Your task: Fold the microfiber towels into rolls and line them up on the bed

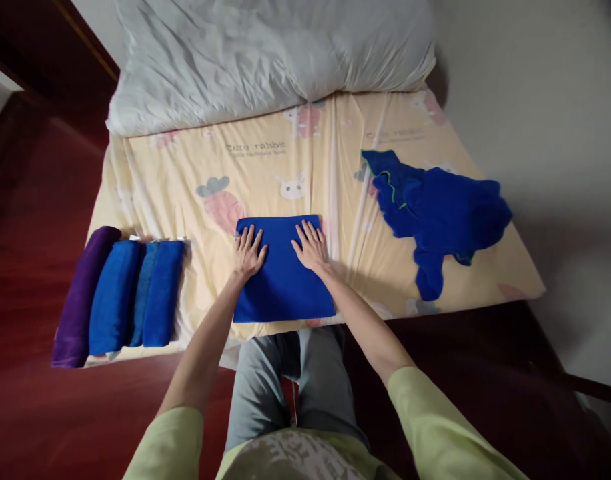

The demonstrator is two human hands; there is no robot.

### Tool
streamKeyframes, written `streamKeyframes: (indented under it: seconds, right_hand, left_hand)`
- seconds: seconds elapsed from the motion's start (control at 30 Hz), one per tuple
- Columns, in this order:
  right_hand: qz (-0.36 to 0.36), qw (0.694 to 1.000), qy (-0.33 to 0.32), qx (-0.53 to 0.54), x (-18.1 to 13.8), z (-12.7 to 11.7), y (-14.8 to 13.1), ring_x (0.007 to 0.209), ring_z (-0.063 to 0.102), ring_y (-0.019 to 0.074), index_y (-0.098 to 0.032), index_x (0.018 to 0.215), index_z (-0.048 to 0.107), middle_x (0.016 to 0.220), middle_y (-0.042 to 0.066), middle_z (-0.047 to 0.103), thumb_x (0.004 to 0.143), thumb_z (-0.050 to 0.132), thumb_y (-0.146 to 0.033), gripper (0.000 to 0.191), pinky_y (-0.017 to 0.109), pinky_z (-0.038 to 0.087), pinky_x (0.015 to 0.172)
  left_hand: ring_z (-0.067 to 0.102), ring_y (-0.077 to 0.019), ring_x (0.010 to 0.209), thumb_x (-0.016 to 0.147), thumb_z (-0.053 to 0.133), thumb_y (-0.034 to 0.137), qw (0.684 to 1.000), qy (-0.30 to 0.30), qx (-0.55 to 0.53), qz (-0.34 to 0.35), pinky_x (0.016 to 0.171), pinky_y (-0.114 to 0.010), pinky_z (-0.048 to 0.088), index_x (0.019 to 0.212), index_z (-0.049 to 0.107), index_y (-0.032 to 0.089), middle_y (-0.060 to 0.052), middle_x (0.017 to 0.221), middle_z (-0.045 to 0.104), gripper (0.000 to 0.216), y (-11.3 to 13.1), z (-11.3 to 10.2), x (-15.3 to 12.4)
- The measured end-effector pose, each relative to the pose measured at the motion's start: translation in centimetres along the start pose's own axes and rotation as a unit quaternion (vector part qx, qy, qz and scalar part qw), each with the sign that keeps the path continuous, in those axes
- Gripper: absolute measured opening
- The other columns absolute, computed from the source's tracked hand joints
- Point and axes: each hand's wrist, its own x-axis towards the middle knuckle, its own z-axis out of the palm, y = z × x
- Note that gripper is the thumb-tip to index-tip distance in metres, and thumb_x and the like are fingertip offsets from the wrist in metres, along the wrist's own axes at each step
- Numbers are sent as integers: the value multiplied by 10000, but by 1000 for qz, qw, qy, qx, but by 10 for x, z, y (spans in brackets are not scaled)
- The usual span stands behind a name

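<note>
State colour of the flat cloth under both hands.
The flat cloth is plain blue, clearest in the head view.

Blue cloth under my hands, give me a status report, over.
Left hand, right hand: laid open on it. Blue cloth: lying flat on the patterned sheet. In the way: nothing seen; crumpled blue pile apart, at right.

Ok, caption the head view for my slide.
Left hand and right hand flat on blue cloth, bundles to the left, crumpled pile right.

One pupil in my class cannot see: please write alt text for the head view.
A person's left hand and right hand lie flat on a blue cloth atop a yellow rabbit-print sheet. Four neat cloth bundles, one purple, three blue, lie left; a crumpled blue heap lies right.
</note>
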Motion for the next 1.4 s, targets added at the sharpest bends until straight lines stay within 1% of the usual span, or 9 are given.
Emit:
streamKeyframes:
  seconds: [0.13,0.3,0.43,0.6,0.7,0.83,0.97,1.13,1.4]
  right_hand:
    - [12,1000,-7,-8,-4,-6,-9,1576,172,283,-103,1588,338,1686,143,242,1064,333,-426,615,538,127,1281]
    - [-61,998,-11,2,-63,-20,-19,1589,124,242,-136,1626,245,1702,97,197,1070,312,-426,630,503,137,1294]
    - [-34,999,-16,-7,-100,-24,-1,1575,195,253,-140,1625,254,1684,106,250,1065,319,-438,638,515,141,1294]
    - [5,999,34,-14,-133,-38,9,1563,232,282,-119,1613,285,1668,134,285,1059,333,-390,619,558,153,1280]
    - [-13,999,46,-8,-179,-46,1,1556,251,280,-111,1595,333,1660,134,308,1055,347,-340,586,534,222,1267]
    - [-63,997,35,-7,-241,-50,-11,1515,340,278,-146,1504,506,1627,118,387,1040,392,-279,496,500,351,1210]
    - [-83,995,45,-15,-261,-52,-13,1402,490,272,-174,1368,652,1496,118,564,1008,448,-195,415,480,426,1151]
    - [-85,995,43,-19,-247,-56,-12,1294,578,270,-173,1305,702,1361,138,668,944,435,-42,468,464,476,1094]
    - [-56,998,24,-11,-245,-58,0,1184,644,299,-154,1216,752,1264,148,720,916,487,-41,416,483,510,1049]
  left_hand:
    - [139,-345,1572,1019,390,453,1000,2,9,-2,1268,-563,129,1548,428,113,-158,1676,239,629,15,0,-6]
    - [109,-306,1581,1034,386,443,995,-32,4,94,1274,-545,160,1586,373,186,-98,1697,196,609,40,-4,-54]
    - [177,-294,1570,1041,367,410,999,-10,7,40,1273,-540,176,1588,370,197,-101,1687,228,587,28,-6,-98]
    - [224,-309,1556,1038,368,394,1000,18,11,9,1257,-542,236,1564,401,166,-132,1673,266,574,8,-23,-156]
    - [293,-328,1527,1031,387,365,999,38,8,-3,1222,-545,321,1511,465,142,-167,1631,345,535,6,-29,-205]
    - [532,-300,1330,1003,431,276,996,84,5,-33,1085,-483,497,1324,620,170,-170,1496,493,388,9,-28,-253]
    - [566,-302,1237,958,459,168,997,59,50,14,1009,-472,528,1168,685,186,-165,1382,566,310,13,-37,-256]
    - [581,-287,1178,852,416,4,992,-56,99,57,999,-439,513,1204,663,174,-159,1234,632,462,16,-57,-233]
    - [572,-288,1113,884,390,52,988,-111,97,48,832,-376,574,1183,655,190,-157,1174,628,423,24,-69,-236]
